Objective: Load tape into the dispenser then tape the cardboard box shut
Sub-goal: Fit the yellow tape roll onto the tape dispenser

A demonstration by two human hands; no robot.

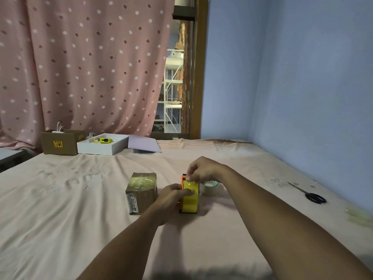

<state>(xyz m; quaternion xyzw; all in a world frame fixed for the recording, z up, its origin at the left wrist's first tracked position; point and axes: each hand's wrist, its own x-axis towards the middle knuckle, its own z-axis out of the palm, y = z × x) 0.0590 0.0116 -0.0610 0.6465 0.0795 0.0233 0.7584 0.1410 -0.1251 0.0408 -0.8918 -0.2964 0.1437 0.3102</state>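
An orange tape dispenser point(183, 178) stands on the pink sheet with a yellow tape roll point(190, 202) seated in it. My left hand point(171, 201) grips the roll and dispenser from the left side. At the dispenser's top front, my right hand point(201, 170) pinches the tape end with its fingertips. A small cardboard box point(141, 193), its top covered in clear tape, sits just left of my left hand. Another roll of clear tape point(210, 186) lies right behind the dispenser, partly hidden by my right wrist.
Black scissors point(311, 195) lie at the right near the blue wall. At the back left stand a brown carton point(59, 143), a white tray point(101, 148) holding a yellow tool, and a lilac sheet point(144, 145). A crumpled clear scrap point(359, 216) lies at the far right.
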